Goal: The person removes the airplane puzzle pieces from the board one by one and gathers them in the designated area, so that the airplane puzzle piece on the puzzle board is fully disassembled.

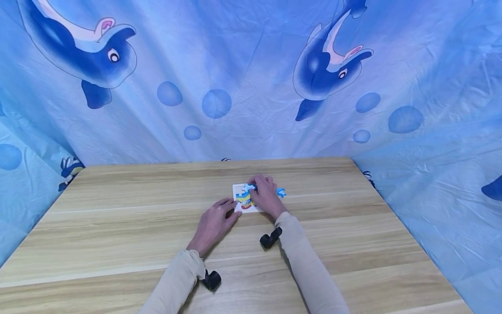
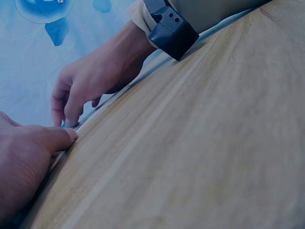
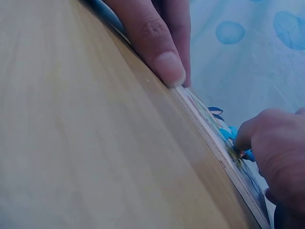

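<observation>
A small white-framed jigsaw puzzle (image 1: 245, 203) with a yellow, blue and red picture lies flat on the wooden table. My left hand (image 1: 215, 221) grips its near left corner, thumb at the front edge and fingertips along the left side. In the right wrist view, that left thumb (image 3: 169, 69) presses against the board's pale edge. Over the puzzle's right part, my right hand (image 1: 265, 195) bends down with curled fingers, pinching a light-blue jigsaw piece (image 1: 249, 187) near the upper part of the picture. The right hand covers much of the puzzle's right side.
Another blue jigsaw piece (image 1: 281, 192) lies just right of the right hand. Behind the wooden table (image 1: 129, 235) hangs a blue curtain (image 1: 251, 144) with dolphins and bubbles. Black wrist cameras are strapped at both sleeves.
</observation>
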Action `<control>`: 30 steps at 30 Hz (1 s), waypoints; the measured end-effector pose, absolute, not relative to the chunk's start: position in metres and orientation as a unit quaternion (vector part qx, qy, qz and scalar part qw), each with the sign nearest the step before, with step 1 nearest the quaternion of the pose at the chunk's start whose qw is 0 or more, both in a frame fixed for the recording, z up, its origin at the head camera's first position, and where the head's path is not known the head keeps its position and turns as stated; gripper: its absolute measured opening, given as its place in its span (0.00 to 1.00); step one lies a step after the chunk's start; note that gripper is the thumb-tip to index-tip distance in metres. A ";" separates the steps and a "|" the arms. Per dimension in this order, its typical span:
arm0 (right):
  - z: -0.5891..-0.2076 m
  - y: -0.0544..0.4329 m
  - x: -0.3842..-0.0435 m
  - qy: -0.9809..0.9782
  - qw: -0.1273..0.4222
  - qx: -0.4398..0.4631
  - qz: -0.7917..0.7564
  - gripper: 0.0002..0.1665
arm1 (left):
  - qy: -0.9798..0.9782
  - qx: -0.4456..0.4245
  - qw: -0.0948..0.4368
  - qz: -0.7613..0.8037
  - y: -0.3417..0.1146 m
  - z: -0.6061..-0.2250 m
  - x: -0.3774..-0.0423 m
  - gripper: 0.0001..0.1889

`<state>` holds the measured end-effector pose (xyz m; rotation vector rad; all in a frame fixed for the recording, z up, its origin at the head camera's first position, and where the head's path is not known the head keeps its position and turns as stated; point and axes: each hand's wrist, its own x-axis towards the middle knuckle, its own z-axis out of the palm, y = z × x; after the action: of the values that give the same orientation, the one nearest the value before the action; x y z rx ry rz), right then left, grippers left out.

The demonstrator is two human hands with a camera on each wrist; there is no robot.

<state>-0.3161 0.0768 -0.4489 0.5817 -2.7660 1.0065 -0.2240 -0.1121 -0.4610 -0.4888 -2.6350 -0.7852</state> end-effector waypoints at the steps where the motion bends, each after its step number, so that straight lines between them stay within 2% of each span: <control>1: -0.449 0.078 -0.316 -0.919 0.070 0.199 0.333 0.13 | -0.929 -0.172 0.174 -0.277 -0.112 -0.461 -0.224 0.21; 12: -0.444 0.086 -0.314 -0.926 0.063 0.246 0.280 0.20 | -0.928 -0.170 0.175 -0.282 -0.111 -0.462 -0.224 0.21; 30: -0.445 0.090 -0.314 -0.929 0.079 0.270 0.239 0.21 | -0.927 -0.173 0.179 -0.280 -0.111 -0.461 -0.224 0.21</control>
<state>-0.3138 0.0903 -0.4447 0.8084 -2.7809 0.7156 -0.2242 -0.1110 -0.4613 -0.4882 -2.6217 -0.7909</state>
